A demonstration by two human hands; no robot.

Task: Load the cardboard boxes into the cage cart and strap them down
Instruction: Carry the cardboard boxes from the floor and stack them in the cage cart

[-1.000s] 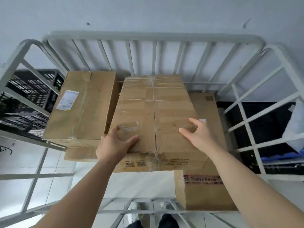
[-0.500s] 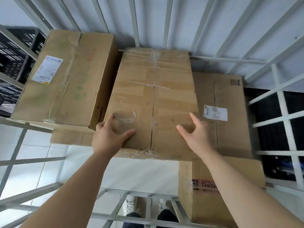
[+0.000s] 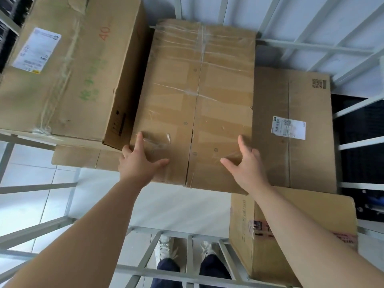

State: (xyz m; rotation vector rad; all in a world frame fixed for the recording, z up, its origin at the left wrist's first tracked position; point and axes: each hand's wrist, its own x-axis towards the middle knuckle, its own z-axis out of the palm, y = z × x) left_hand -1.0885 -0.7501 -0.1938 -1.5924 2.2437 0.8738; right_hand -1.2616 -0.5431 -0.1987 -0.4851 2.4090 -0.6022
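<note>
Pushed deeper among four other boxes (image 3: pixel 62 75), middle box (image 3: pixel 197 96) bears flat, spread left hand (image 3: pixel 139 164) and right hand (image 3: pixel 248 166).

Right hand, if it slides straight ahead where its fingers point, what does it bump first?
Nothing soon: the right hand lies flat on the middle box, whose top looks free ahead; probably the cage bars beyond.
</note>
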